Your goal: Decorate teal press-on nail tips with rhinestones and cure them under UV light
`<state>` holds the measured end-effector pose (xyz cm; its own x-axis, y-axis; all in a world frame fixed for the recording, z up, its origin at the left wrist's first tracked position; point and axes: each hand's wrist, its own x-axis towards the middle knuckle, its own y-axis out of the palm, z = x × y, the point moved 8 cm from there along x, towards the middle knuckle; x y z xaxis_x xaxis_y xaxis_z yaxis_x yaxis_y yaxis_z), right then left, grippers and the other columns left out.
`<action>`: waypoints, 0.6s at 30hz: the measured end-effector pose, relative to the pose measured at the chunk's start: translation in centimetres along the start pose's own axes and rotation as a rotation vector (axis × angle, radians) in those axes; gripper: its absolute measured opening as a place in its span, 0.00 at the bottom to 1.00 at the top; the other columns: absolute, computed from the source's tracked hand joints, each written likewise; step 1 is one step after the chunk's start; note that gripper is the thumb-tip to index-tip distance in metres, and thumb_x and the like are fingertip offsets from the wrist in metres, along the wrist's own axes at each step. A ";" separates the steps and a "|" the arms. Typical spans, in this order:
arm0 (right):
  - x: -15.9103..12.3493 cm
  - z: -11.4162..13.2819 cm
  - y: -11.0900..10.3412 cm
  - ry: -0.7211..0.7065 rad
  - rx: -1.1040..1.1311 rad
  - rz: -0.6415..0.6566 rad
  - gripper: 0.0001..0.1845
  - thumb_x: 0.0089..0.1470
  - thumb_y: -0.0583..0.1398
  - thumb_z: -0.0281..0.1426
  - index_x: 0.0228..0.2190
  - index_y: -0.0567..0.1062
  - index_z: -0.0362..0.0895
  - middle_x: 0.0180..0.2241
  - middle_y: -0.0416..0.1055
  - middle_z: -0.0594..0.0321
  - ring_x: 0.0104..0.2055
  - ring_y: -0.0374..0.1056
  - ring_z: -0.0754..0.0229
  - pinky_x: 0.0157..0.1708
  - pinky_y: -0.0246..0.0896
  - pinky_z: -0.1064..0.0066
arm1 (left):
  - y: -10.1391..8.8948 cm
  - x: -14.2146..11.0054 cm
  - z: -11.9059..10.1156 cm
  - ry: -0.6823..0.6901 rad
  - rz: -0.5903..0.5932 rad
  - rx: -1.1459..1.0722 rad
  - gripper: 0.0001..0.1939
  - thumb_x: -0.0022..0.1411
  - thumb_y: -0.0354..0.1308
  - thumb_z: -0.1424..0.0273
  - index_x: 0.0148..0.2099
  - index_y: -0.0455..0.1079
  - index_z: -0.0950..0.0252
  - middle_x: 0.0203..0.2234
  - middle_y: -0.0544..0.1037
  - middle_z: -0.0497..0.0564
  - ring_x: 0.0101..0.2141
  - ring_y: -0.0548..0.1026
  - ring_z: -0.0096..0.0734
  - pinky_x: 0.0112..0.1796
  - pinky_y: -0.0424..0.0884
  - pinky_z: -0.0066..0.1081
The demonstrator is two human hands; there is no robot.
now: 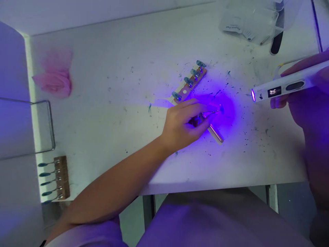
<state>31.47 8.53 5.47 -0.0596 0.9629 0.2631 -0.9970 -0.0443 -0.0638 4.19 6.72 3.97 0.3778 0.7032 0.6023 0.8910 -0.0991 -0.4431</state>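
Just past the fingertips of the left hand (pixel 183 120), a small nail (pixel 221 109) sits at the end of a thin stem (pixel 214 111). Thumb and fingers are narrowed on that stem, presumably so that no skin meets the nail's face. Well apart, facing these fingertips, the right hand (pixel 299 104) has its fingers wrapped around a lamp (pixel 288 85); its lit end points at the nail, and the gap probably lets the violet glow cover it whole. A silver tube (pixel 216 133) slants out from beneath the left fingers; whether it is gripped or merely lies there cannot be told. Just beyond the left knuckles, away from the body, a stand (pixel 185 92) bears four more nails, raised, it seems, to keep their faces untouched.
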 end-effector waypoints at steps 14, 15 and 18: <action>-0.6 1.3 0.8 0.029 -0.118 -0.026 0.21 0.59 0.74 0.52 0.36 0.85 0.47 0.36 0.78 0.62 0.29 0.74 0.61 0.24 0.73 0.63 | 0.1 -0.1 0.2 0.002 -0.035 -0.027 0.02 0.69 0.71 0.72 0.44 0.83 0.62 0.33 0.88 0.48 0.24 0.76 0.18 0.24 0.72 0.19; -0.5 1.2 0.7 0.038 -0.113 -0.037 0.22 0.57 0.75 0.53 0.36 0.85 0.47 0.35 0.78 0.61 0.28 0.73 0.60 0.23 0.72 0.62 | 0.1 -0.1 0.2 -0.006 -0.035 -0.023 0.01 0.70 0.71 0.72 0.44 0.83 0.62 0.33 0.88 0.48 0.24 0.76 0.18 0.23 0.72 0.19; -0.5 1.1 0.7 0.035 -0.084 -0.039 0.21 0.56 0.76 0.51 0.36 0.86 0.47 0.35 0.78 0.61 0.28 0.74 0.58 0.22 0.71 0.62 | 0.1 -0.1 0.1 -0.010 -0.035 -0.026 0.01 0.69 0.71 0.72 0.43 0.83 0.63 0.33 0.88 0.48 0.23 0.75 0.17 0.23 0.71 0.19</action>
<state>30.74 7.78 6.35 -0.0178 0.9722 0.2336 -0.9907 0.0144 -0.1355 4.20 6.71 3.81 0.3438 0.7139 0.6101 0.9100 -0.0929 -0.4041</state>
